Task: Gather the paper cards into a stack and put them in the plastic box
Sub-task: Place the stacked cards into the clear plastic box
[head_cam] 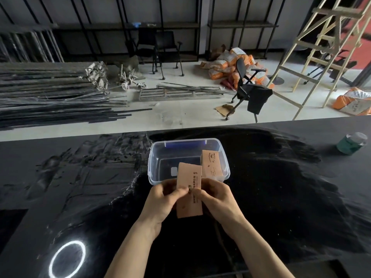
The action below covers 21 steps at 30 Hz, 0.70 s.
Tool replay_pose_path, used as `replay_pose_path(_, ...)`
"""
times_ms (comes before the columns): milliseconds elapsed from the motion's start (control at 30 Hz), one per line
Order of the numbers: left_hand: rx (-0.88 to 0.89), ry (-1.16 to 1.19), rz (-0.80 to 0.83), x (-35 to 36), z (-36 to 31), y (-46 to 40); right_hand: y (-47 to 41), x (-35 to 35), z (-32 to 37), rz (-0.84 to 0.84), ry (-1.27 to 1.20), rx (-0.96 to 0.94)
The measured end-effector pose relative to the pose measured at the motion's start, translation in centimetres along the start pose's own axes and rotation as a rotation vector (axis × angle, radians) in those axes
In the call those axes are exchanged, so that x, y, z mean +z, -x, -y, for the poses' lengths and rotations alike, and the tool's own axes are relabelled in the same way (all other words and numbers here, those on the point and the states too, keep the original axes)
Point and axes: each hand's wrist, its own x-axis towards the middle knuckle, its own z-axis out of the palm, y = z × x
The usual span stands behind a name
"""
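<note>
I hold a stack of pale orange paper cards upright over the near rim of the clear plastic box. My left hand pinches its left edge and my right hand pinches its right edge, thumbs meeting on the printed face. The stack's top end reaches over the box, while its lower end hangs above the black table. Inside the box, another pile of the same cards leans against the right wall. The box is open, with a blue handle at its far side.
A green-labelled jar stands at the table's far right. A bright ring of light reflects on the glossy black table at the near left. Beyond the table lie metal rods, chairs, sacks and a wooden ladder on the floor.
</note>
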Motion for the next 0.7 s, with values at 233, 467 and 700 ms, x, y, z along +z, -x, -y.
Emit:
replay_pose_path(233,-0.043,0.067,-0.182,-0.5,-1.4,-1.7,-3.1,-1.2,1.3,-0.190,0.984,-0.414)
replay_pose_path(467,-0.008,0.040,-0.273,0.4,-3.6,-2.4,-2.5,-2.1,-0.6,-0.055,1.150,-0.308)
replay_pose_path(700,-0.012,-0.094,-0.257,1.8,-3.4,-3.1,2.3,-2.5,-1.4,-0.002,1.090,-0.372)
